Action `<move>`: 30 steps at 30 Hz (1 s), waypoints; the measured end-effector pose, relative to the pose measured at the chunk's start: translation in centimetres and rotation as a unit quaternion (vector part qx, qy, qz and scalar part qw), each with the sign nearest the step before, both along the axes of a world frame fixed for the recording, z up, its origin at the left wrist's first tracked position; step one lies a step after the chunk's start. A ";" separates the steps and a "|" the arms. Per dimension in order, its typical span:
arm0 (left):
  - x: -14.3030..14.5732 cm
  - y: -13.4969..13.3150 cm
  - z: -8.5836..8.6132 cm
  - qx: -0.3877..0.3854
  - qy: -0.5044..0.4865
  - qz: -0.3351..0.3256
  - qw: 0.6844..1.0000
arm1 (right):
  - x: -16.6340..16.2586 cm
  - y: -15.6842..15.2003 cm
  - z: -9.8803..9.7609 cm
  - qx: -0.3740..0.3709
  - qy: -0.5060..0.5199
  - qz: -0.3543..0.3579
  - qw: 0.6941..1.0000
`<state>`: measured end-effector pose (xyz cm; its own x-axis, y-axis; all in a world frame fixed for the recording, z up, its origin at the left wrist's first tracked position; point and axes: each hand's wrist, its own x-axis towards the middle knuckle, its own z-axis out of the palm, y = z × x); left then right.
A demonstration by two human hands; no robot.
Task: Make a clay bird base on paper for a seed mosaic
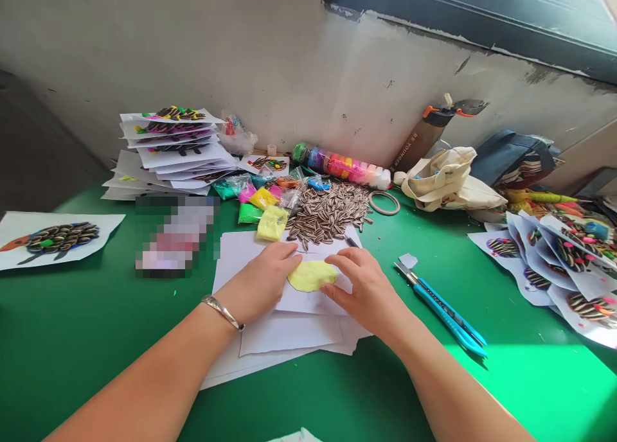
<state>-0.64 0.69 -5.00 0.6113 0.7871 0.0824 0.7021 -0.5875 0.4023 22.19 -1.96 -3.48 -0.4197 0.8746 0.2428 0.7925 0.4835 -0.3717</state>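
A flat, light-yellow oval of modelling clay (311, 276) lies on a white sheet of paper (313, 306), with a few thin drawn lines below it. My left hand (268, 276), with a silver bangle at the wrist, rests on the paper at the clay's left edge, its fingers laid out and partly hidden. At the right edge, my right hand (364, 284) curves its spread thumb and forefinger around the clay, touching it. Just behind stand an opened yellow clay packet (272, 223) and a heap of striped sunflower seeds (328, 214). A dark pen tip (351, 241) shows beyond my right fingers.
A blue utility knife (448, 317) lies to the right, blade out. Finished seed pictures form a stack (173, 153) back left and a spread pile (554, 262) at right. Tape ring (384, 202), clay tube (342, 166), cloth bag (446, 182) and bottle (424, 133) line the wall.
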 end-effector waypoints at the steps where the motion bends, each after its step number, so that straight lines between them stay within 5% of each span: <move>1: 0.0 0.0 -0.1 -0.002 0.001 -0.001 1.000 | -0.5 0.1 -0.1 0.007 -0.005 0.002 1.000; 9: -0.1 0.0 -0.6 0.012 -0.012 -0.008 1.000 | -2.1 0.6 -1.5 0.007 -0.073 -0.013 0.997; 30: -0.1 0.0 -1.0 0.028 -0.005 -0.013 1.000 | -0.2 1.2 -1.6 0.010 -0.027 -0.009 1.000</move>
<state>-0.76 0.74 -6.00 0.6302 0.7652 0.1319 0.6822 -0.6268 0.3765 22.02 -0.75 -5.05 -0.4170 0.8775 0.2371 0.8200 0.4757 -0.3184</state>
